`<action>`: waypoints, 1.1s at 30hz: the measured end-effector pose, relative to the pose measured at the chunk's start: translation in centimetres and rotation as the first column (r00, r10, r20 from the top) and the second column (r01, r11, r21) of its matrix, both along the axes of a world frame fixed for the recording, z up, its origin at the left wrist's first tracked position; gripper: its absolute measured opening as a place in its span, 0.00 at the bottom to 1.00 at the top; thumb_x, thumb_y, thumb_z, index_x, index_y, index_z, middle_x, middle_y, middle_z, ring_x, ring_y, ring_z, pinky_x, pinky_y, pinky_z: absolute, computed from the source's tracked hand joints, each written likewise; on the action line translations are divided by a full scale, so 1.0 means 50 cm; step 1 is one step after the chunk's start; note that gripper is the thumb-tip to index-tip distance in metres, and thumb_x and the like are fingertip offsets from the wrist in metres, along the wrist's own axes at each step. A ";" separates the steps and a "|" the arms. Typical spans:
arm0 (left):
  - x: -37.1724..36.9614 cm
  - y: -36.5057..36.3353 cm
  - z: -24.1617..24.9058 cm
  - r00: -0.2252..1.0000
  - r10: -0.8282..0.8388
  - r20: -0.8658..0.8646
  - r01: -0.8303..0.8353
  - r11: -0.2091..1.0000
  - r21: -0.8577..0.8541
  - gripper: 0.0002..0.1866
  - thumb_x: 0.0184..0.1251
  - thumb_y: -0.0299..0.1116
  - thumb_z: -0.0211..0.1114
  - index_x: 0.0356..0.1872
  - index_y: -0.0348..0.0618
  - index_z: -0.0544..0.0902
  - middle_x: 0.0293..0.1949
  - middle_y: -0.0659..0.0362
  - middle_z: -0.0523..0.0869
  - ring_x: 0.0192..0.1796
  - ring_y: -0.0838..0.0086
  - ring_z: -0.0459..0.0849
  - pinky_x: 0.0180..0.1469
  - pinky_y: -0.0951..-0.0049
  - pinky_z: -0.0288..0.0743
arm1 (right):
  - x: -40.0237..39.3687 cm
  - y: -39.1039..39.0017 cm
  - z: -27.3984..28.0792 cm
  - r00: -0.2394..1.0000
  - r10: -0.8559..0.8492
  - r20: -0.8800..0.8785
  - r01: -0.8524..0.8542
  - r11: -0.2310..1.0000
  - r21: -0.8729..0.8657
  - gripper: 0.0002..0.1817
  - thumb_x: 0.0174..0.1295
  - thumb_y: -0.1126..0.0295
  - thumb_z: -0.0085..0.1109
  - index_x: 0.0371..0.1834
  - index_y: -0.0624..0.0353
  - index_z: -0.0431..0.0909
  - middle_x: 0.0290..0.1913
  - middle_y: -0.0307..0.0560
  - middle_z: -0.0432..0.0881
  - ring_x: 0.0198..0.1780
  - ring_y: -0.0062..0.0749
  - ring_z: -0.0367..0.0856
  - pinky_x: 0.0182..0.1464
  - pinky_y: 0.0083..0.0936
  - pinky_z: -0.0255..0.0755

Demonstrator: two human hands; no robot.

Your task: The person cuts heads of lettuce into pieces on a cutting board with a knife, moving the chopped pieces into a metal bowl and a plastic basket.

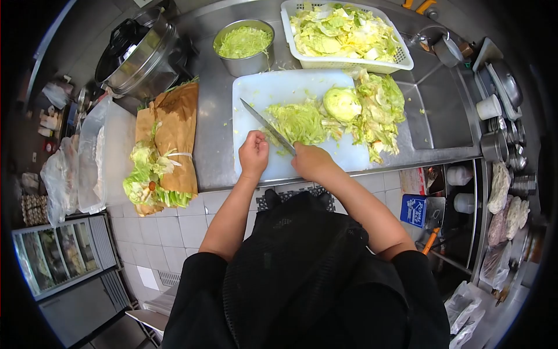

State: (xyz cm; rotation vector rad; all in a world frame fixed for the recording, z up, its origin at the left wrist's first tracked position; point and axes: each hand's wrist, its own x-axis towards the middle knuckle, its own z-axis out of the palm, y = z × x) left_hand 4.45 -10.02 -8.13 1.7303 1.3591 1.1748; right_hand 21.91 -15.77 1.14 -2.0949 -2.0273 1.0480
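Observation:
My right hand [311, 161] is wrapped round the handle of a long knife [267, 124], whose blade points up and left over a white cutting board [247, 93]. Shredded lettuce [299, 122] lies in a pile beside the blade. My left hand [254, 154] is closed in a loose fist at the board's lower left, near the blade; whether it holds anything is hidden. A cut lettuce head [342, 104] rests right of the pile, touching loose outer leaves [378, 110] that hang over the board's right edge.
Behind the board stand a metal pot [251, 63] of shredded lettuce and a white basket [349, 63] of torn leaves. A brown paper bag [177, 128] with vegetables lies left. The sink [442, 110] is at right, a steel appliance [148, 64] at upper left.

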 end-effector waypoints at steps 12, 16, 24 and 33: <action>0.031 0.055 0.034 0.901 -0.013 -0.434 0.078 0.988 0.132 0.35 0.67 0.52 0.65 0.68 0.39 0.70 0.70 0.40 0.67 0.76 0.49 0.60 0.77 0.55 0.50 | 0.122 -0.077 0.104 0.982 -0.186 -0.012 0.185 0.962 0.200 0.18 0.64 0.64 0.54 0.51 0.65 0.74 0.36 0.64 0.84 0.42 0.59 0.84 0.47 0.50 0.75; 0.118 0.068 0.025 0.840 -0.067 -0.538 0.170 0.975 0.145 0.40 0.67 0.59 0.61 0.69 0.36 0.68 0.70 0.41 0.69 0.75 0.50 0.62 0.77 0.53 0.48 | 0.167 -0.126 0.101 0.954 -0.260 0.147 0.245 0.963 0.115 0.16 0.64 0.64 0.54 0.49 0.65 0.74 0.35 0.65 0.84 0.40 0.61 0.83 0.46 0.51 0.75; 0.186 0.044 0.015 0.955 0.007 -0.297 0.047 0.983 0.176 0.28 0.64 0.45 0.67 0.60 0.36 0.76 0.60 0.46 0.78 0.64 0.53 0.74 0.68 0.59 0.66 | 0.097 -0.130 0.014 0.953 -0.297 -0.062 0.300 0.953 0.040 0.17 0.65 0.67 0.52 0.51 0.67 0.70 0.37 0.68 0.84 0.41 0.62 0.84 0.46 0.50 0.76; 0.165 0.069 0.026 0.981 0.104 0.164 -0.119 0.989 0.085 0.14 0.55 0.24 0.66 0.45 0.41 0.85 0.50 0.51 0.83 0.56 0.57 0.80 0.61 0.64 0.72 | 0.077 -0.111 -0.006 0.504 -0.567 -0.652 0.331 0.824 -0.460 0.12 0.70 0.69 0.49 0.52 0.63 0.68 0.19 0.42 0.74 0.14 0.26 0.71 0.20 0.27 0.68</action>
